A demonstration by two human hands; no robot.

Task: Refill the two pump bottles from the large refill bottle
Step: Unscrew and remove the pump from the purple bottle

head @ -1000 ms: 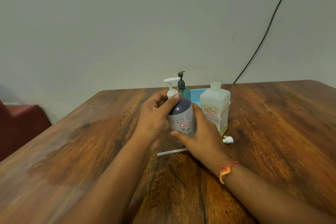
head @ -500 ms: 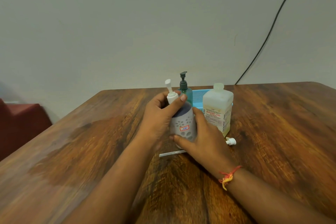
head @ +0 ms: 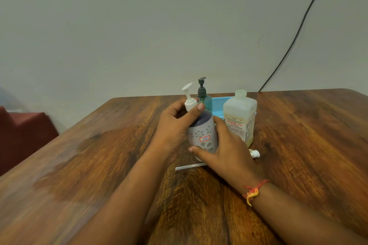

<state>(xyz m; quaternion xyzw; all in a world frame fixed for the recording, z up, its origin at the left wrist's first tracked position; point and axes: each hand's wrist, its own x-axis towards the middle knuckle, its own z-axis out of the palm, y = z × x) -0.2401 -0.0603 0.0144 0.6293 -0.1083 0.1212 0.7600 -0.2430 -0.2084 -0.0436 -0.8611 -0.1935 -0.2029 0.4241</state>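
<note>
While the left hand (head: 175,125) pinches the collar under the white pump head (head: 188,95), the right hand (head: 225,151) is wrapped round the body of the patterned pump bottle (head: 203,137), which is held between both hands with its base hidden. Step judged: turning the pump at the collar; the direction cannot be told. Recommended: brace the body firmly against the surface (head: 298,135), rotate the collar only, and keep the bottle upright. The large refill bottle (head: 240,117) stands just beyond the right hand, and the green pump bottle (head: 205,101) just beyond the left hand.
</note>
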